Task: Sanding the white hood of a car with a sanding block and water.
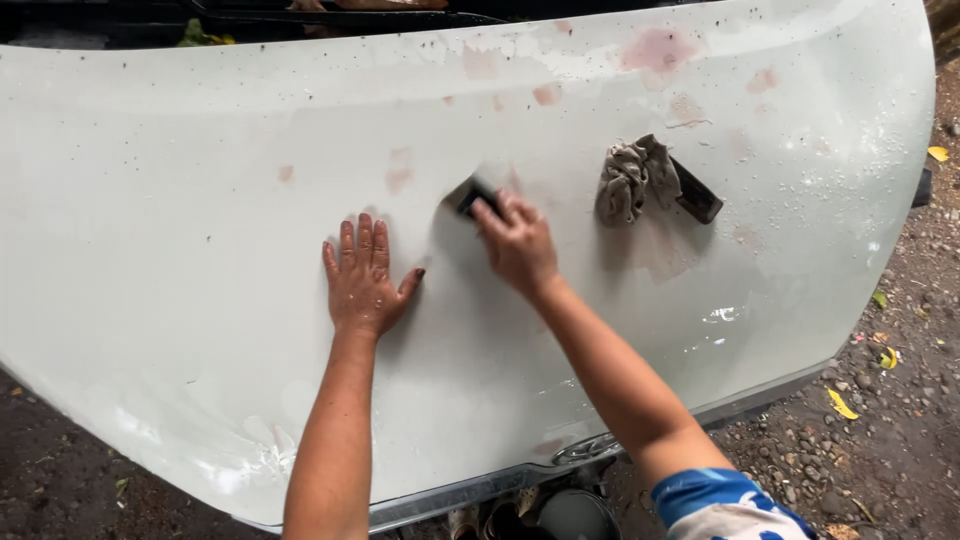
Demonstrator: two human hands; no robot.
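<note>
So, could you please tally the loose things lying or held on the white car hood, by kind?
Dark sanding blocks: 2, one under the right hand at, one lying by the rag at
Grey rags: 1
Total: 3, all on the hood; the left hand holds nothing.

Soft, even daylight, bright but flat, as under cloud; the white car hood (200,200) reads pale and slightly washed out; faint, diffuse shadows lie under the left hand (362,282) and right hand (518,243) and below the rag (630,178); small wet glints shine near the hood's right edge; the right hand's fingers are motion-blurred; the gravel ground (900,420) is dimmer; slight bowing at the frame edges.
</note>
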